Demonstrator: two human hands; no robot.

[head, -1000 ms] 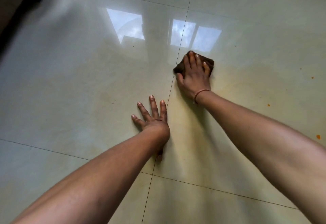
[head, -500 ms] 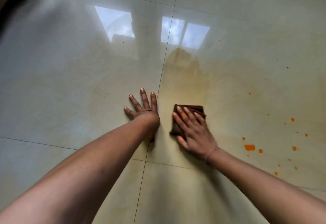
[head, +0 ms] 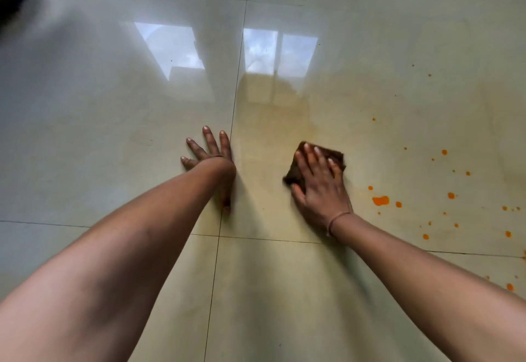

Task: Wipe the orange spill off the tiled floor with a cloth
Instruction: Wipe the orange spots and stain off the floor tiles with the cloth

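Cloth, dark brown and folded small, lies flat on the floor under the right hand, on the tile just right of the grout line that runs away from the person. The hand presses down on it with straight fingers pointing away and slightly left, thumb along its near left edge; nothing is clenched. The hand hides most of the cloth, so its long axis cannot be told; one corner pokes out far right, another near left. The left hand rests released on the next tile, palm down, fingers spread, just left of the same line. Orange drops dot the floor to the right of the cloth, apart from it. A pale yellow smear spreads beyond the cloth.
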